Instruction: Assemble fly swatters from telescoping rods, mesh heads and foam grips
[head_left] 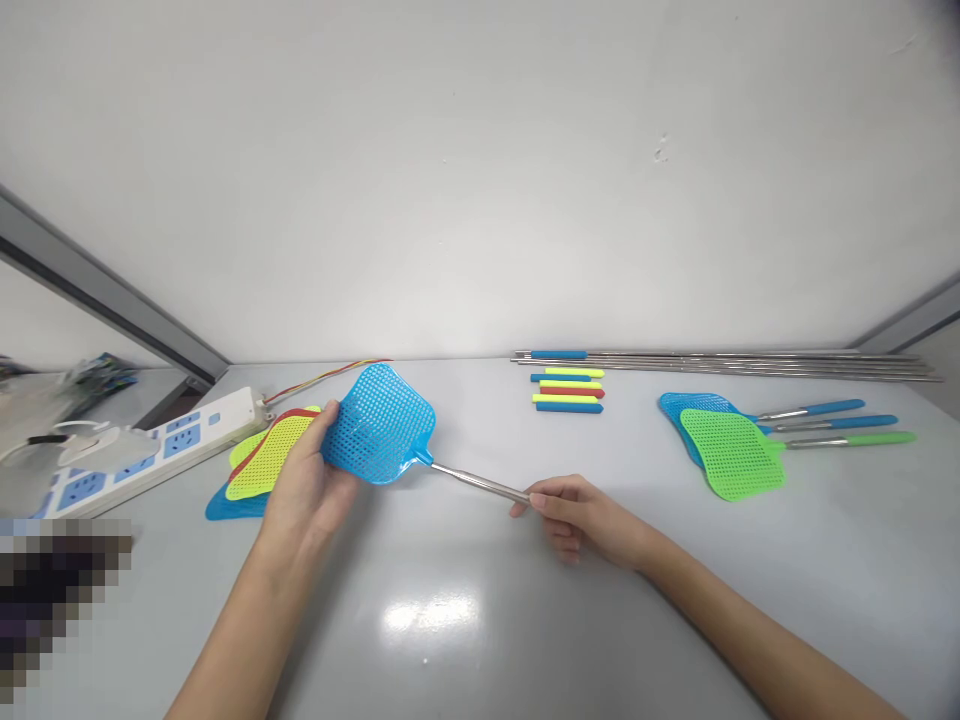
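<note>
Between my two hands is a blue fly swatter [381, 425], its perforated head tilted up over the table. My left hand [315, 475] pinches the left edge of that head, thumb on top. The thin metal rod [480, 483] runs from the head's neck down to the right. At its far end my right hand [574, 515] grips the rod between thumb and fingers. No coloured grip shows on this rod; its tip is hidden in my fingers. Under and behind my left hand lies a stack of loose swatter heads, with a yellow head [266, 460] on top.
Several coloured handle sleeves [570, 391] lie at the back middle. Behind them, long metal rods [750, 366] run along the wall. Swatters with handles, including a green swatter [735, 455], rest at right. A white power strip [180, 440] with a plugged-in adapter lies at left.
</note>
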